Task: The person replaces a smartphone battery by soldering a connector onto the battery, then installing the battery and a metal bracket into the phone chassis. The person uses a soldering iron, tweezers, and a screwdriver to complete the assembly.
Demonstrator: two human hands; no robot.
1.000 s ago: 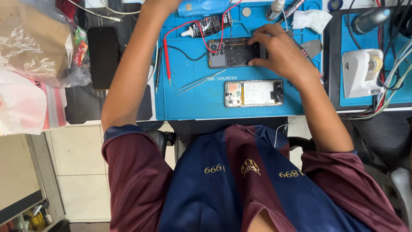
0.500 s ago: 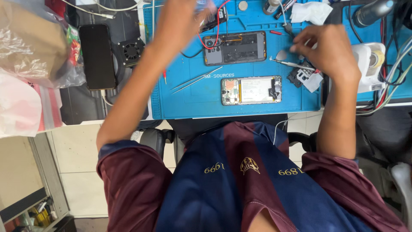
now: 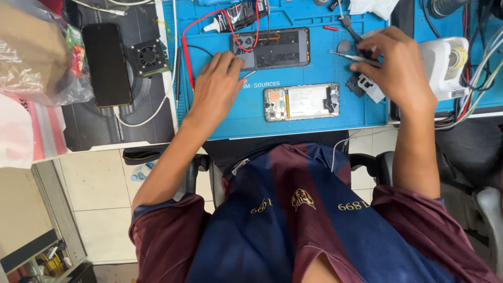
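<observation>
Nearest the viewer, a maroon and navy striped jersey [image 3: 293, 220] is seen on the seated person, with both bare forearms stretched forward over a blue silicone work mat [image 3: 246, 112]. On the near part of that mat an opened smartphone with its back removed [image 3: 302, 101] is laid flat, its silver battery panel and small green circuit board exposed; it is touched by neither hand.

The left hand [image 3: 215, 86] is rested palm down on the mat with the fingers spread and nothing gripped, its fingertips at the lower left corner of a dark rectangular phone frame [image 3: 272, 48] that is laid lengthwise farther back. The right hand [image 3: 401, 68] is closed around thin metal tweezers [image 3: 352, 56], which are pinched between thumb and fingers and pointed leftward, just above a small grey and white component [image 3: 367, 86] beside the mat's right edge.

Farther back, a red wire [image 3: 195, 31] is looped over the mat. To the left, a black smartphone with a dark screen [image 3: 107, 64] and a small square black fan [image 3: 149, 55] are placed on a grey surface.
</observation>
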